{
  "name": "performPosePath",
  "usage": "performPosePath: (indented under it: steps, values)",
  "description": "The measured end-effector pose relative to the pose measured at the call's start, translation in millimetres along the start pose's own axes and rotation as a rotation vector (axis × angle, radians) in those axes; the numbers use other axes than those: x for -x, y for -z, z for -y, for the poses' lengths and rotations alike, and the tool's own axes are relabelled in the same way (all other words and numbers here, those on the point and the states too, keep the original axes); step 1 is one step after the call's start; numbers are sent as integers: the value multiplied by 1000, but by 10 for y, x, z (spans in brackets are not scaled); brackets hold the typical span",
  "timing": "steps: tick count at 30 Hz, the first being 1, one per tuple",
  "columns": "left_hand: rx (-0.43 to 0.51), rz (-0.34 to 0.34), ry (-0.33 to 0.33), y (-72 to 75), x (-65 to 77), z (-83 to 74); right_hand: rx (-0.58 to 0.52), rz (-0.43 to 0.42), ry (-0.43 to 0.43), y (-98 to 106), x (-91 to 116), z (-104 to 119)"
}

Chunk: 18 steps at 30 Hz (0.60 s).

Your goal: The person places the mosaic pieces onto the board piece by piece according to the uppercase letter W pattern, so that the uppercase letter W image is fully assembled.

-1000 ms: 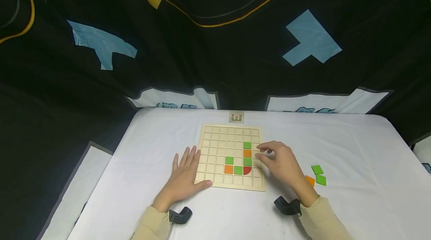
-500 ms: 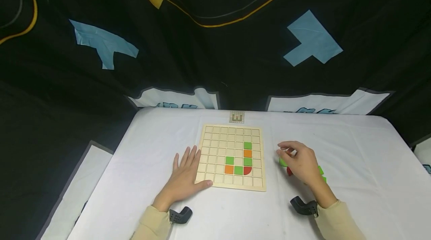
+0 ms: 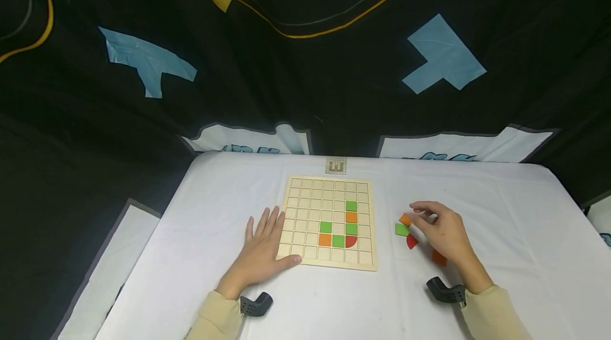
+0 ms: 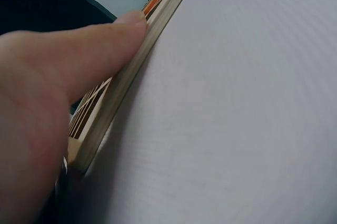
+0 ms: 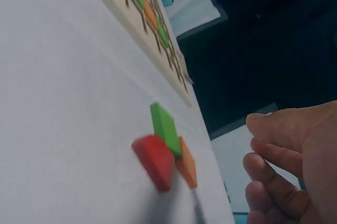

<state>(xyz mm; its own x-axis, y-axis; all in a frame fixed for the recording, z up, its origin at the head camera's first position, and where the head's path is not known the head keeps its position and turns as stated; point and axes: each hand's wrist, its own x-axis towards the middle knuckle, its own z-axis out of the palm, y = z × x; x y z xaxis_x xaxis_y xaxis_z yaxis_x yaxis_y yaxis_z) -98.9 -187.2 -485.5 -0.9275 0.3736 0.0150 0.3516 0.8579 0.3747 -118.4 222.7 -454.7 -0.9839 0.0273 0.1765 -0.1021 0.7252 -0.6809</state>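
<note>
A wooden grid board (image 3: pixel 305 198) lies on the white table, with green, orange and red tiles set in some cells. My left hand (image 3: pixel 262 250) rests flat at its left edge, fingers spread; the left wrist view shows the thumb (image 4: pixel 105 50) lying over the board's near edge. Right of the board, my right hand (image 3: pixel 444 231) hovers with loosely bent fingers and nothing between them. Just left of its fingertips lie a green tile (image 3: pixel 402 229), an orange tile (image 3: pixel 405 218) and a red rounded tile (image 3: pixel 412 242), also close together in the right wrist view. Another orange tile (image 3: pixel 438 258) shows beneath the hand.
A small patterned square (image 3: pixel 336 165) lies behind the board near the table's far edge. Black cloth (image 3: pixel 305 90) with blue and yellow shapes hangs behind the table. Each wrist wears a dark device, such as the right one (image 3: pixel 446 291).
My right hand has moved right from the board's right edge, uncovering the green, orange and red tiles and covering the green ones farther right. My left hand has stayed put.
</note>
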Motion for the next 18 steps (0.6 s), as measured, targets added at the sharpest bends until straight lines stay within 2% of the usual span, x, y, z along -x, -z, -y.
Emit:
performPosePath:
  steps: [10, 18]
  values:
    - [1, 7, 0, -2, 2, 5, -78, 63, -113, 25, -19, -140]
    - [7, 5, 1, -4, -3, 2, -9, 120, -88, -11, -32, -189]
